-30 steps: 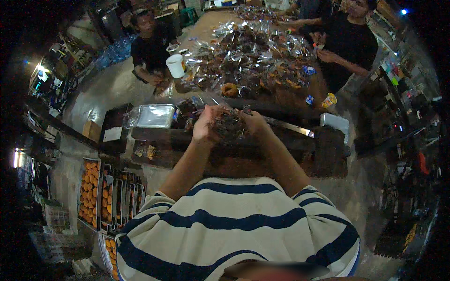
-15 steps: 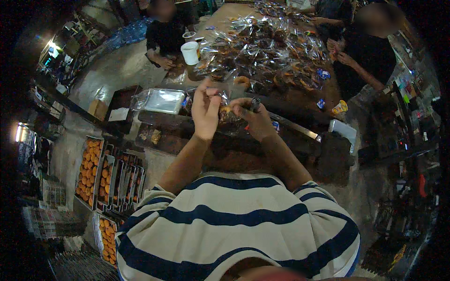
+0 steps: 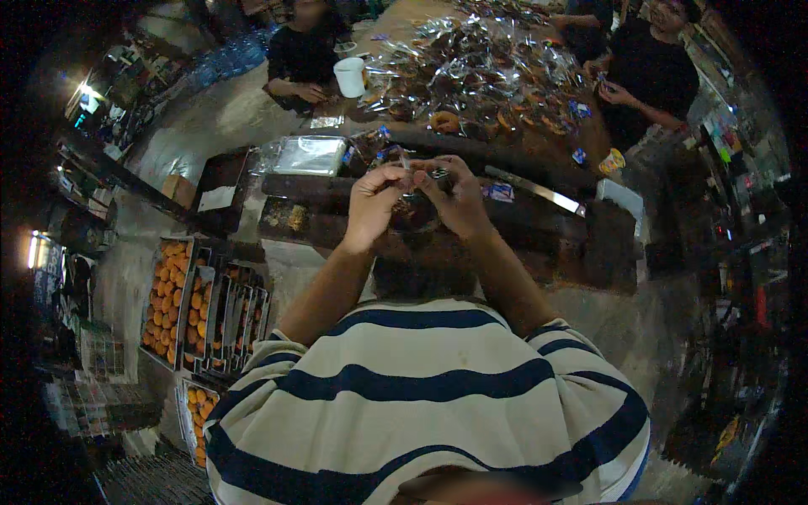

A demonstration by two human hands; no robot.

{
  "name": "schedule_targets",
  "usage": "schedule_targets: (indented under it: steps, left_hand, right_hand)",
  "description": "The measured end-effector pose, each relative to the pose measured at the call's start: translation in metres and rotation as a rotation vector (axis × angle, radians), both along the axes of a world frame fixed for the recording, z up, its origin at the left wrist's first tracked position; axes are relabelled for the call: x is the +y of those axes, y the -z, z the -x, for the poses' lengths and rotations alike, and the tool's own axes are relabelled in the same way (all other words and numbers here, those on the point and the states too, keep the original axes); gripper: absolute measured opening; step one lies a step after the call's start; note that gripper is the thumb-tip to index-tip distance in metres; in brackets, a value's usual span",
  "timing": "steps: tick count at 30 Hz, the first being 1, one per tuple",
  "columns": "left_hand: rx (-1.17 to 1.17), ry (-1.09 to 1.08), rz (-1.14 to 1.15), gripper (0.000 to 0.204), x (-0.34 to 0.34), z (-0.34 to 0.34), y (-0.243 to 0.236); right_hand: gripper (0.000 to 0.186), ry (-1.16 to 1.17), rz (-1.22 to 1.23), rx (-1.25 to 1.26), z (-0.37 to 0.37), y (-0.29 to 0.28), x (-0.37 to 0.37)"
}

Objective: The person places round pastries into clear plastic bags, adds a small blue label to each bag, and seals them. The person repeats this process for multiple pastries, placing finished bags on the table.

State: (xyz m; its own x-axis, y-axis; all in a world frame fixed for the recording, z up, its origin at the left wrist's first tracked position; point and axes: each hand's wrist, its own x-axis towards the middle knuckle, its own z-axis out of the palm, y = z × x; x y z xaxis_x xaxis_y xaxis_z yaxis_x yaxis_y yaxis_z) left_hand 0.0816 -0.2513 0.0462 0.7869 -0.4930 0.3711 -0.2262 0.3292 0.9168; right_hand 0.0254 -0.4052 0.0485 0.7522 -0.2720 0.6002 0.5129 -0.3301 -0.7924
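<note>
My left hand (image 3: 377, 202) and my right hand (image 3: 453, 195) meet over the dark table edge, fingers pinched on the top of a clear plastic bag. Below my fingers hangs the bag's dark brown, round content (image 3: 412, 215), partly hidden and blurred. Just beyond my left hand lie a stack of clear bags (image 3: 307, 156) and some crumpled wrappers. A long metal strip (image 3: 539, 189) lies to the right of my hands, near a small blue-and-white packet (image 3: 501, 192).
Wrapped rings (image 3: 471, 67) heap on the table beside a white bucket (image 3: 350, 77). Co-workers stand left (image 3: 295, 59) and right (image 3: 648, 76). A yellow cup (image 3: 612, 160) and pale box (image 3: 620, 208) are at right. Trays of orange-brown baked goods (image 3: 168, 299) are at lower left.
My hands first cupped the dark bagged item, then loosened and shifted; now both are higher than a second ago, pinched together at the bag's top.
</note>
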Motion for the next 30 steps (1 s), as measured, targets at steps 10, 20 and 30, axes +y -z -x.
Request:
schedule_targets:
  steps: [10,20,30]
  left_hand:
    - [0.463,0.034,0.013,0.061,-0.070,-0.031,0.046]
    - [0.544,0.141,-0.358,0.022,-0.147,-0.090,0.105]
    - [0.621,0.002,-0.308,0.023,-0.141,-0.098,0.121]
  right_hand:
    - [0.027,0.007,0.324,0.521,-0.017,0.041,-0.076]
    - [0.035,0.113,0.116,0.743,-0.065,0.166,-0.217]
    - [0.024,0.328,0.814,0.975,-0.069,0.210,-0.252]
